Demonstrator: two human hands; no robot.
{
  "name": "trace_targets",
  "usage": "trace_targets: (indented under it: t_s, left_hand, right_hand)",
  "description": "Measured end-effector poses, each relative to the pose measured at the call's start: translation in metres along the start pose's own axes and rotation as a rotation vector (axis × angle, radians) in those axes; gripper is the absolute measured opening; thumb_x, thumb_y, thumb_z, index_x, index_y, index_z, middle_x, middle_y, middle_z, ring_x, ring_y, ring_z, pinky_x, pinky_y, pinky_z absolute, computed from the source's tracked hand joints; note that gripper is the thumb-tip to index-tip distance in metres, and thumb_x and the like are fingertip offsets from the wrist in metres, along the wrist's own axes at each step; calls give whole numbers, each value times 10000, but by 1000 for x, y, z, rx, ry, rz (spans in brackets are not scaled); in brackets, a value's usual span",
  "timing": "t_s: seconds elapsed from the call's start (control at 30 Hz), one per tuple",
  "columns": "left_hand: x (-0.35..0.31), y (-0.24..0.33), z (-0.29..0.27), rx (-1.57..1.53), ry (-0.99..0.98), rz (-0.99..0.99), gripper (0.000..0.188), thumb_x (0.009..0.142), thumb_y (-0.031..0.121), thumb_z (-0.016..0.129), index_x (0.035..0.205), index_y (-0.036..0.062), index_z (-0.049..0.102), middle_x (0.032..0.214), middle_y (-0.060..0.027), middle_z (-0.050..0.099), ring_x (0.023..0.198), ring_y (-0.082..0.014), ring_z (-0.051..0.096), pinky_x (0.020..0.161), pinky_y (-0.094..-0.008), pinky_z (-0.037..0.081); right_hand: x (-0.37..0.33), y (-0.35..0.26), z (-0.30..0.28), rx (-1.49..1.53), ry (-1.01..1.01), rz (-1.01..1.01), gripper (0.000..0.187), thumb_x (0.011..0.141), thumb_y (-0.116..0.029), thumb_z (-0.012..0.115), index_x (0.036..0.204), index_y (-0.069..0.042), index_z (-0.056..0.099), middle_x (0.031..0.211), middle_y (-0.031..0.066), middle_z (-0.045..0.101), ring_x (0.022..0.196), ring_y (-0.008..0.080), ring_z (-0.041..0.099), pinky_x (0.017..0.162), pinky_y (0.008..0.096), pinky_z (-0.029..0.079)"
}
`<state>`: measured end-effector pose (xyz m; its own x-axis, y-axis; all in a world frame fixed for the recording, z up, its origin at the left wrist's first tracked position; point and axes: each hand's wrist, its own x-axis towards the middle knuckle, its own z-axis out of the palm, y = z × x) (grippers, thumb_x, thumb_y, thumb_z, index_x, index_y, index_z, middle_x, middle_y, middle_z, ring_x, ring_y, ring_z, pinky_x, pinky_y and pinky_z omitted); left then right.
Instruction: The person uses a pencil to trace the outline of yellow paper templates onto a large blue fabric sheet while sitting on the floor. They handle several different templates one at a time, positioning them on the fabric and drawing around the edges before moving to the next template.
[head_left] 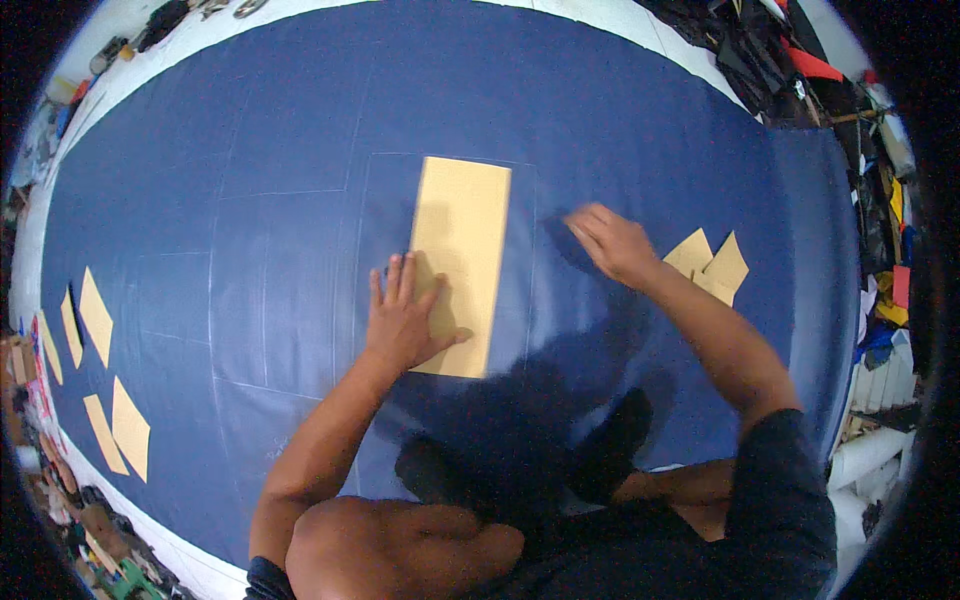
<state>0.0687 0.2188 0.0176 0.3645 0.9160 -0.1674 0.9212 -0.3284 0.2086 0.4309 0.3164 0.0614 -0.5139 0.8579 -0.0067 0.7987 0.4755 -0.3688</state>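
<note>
A long, pale yellow rectangular card lies on a wide dark blue sheet, tilted slightly. My left hand rests on the card's lower left part, fingers spread and palm down. To the right of the card, apart from it, my right hand is over the blue sheet with its fingers drawn together. Whatever those fingertips may pinch is too small and blurred to make out. Thin pale lines run on the sheet around the card, forming rectangles there and further left.
Several smaller yellow card pieces overlap beyond my right wrist. More narrow and angular pieces lie at the far left. Black and coloured scraps crowd the right edge, with white rolls below. My feet stand near the sheet's front.
</note>
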Motion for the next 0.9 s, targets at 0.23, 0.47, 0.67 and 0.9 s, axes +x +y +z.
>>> trace_targets:
  t_s: [0.23, 0.47, 0.67, 0.9]
  left_hand:
    - [-95, -148, 33, 146, 307, -239, 897, 785, 634, 777, 1492, 150, 512, 1574, -276, 378, 1479, -471, 300, 1187, -617, 242]
    - [-183, -304, 17, 449, 363, -866, 540, 998, 402, 609, 1456, 125, 537, 1499, -273, 469, 1338, -448, 505, 1022, -574, 479]
    - [-171, -269, -1, 127, 226, -694, 400, 976, 194, 628, 1327, 9, 576, 1366, -257, 533, 1276, -449, 527, 1056, -519, 447]
    - [-124, -186, -56, -20, -105, -409, 351, 905, 111, 684, 1221, -14, 594, 1270, -255, 548, 1242, -438, 510, 1078, -505, 412]
  right_hand:
    - [-178, 51, -149, -237, -448, 155, 221, 984, -185, 563, 1169, -68, 595, 1024, 167, 658, 979, 407, 656, 831, 518, 547]
    - [-274, 98, -162, -204, -182, 747, 257, 1034, -226, 519, 1220, -54, 566, 1130, 208, 654, 1047, 421, 644, 899, 530, 517]
    - [-314, 126, -52, -158, 11, 757, 456, 1006, -351, 584, 1325, -28, 550, 1343, 206, 604, 1253, 422, 564, 1033, 495, 477]
    - [-282, 116, -8, -220, 55, 674, 589, 989, -479, 601, 1416, -81, 522, 1588, 209, 381, 1470, 444, 339, 1186, 607, 282]
